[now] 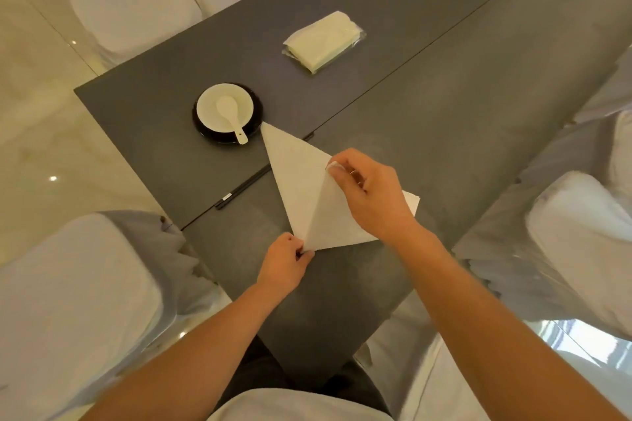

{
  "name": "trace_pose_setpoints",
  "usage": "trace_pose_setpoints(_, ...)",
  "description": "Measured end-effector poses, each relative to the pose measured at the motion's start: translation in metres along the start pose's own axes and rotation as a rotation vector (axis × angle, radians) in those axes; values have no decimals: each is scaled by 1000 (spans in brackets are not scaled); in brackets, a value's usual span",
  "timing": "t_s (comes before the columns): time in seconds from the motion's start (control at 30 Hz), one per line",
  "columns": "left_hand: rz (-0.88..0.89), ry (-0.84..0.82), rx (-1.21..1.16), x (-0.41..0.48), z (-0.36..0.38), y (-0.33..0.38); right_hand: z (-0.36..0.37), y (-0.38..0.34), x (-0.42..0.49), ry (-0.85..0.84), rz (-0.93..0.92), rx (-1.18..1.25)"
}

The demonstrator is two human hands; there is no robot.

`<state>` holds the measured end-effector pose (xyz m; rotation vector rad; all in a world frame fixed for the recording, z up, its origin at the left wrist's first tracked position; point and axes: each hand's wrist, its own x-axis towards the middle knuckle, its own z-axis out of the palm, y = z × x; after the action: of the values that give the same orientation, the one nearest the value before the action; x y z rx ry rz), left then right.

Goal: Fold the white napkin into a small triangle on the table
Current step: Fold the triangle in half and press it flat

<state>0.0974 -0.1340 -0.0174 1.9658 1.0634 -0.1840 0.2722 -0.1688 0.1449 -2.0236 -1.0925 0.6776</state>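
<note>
The white napkin (301, 178) lies on the dark grey table (444, 113) as a long triangle, its far tip touching the black saucer. My left hand (285, 261) pinches the napkin's near corner against the table. My right hand (369, 191) holds a raised corner of the napkin between thumb and fingers, with a flap lifted and partly folded over the lower layer. The napkin's right end shows past my right wrist.
A black saucer (254, 120) holds a white bowl (208, 109) and spoon (231, 114) at the upper left. Dark chopsticks (241, 188) lie left of the napkin. A wrapped pack of napkins (323, 41) sits farther back. White-covered chairs (78, 301) surround the table.
</note>
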Motion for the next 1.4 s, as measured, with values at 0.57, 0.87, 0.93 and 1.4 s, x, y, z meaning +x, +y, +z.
trace_pose_setpoints(0.57,-364,-428,-470,-39,37,6,117,-8,51,-356,2,-195)
trace_pose_setpoints(0.87,-754,200,-797,-21,-31,-34,155,-3,39,-555,-82,-328)
trace_pose_setpoints(0.93,-749,305,-834,-16,-47,-44,151,5,34,-541,-90,-345)
trace_pose_setpoints(1.4,-357,407,-137,40,-107,-68,122,99,-124,-279,483,-346)
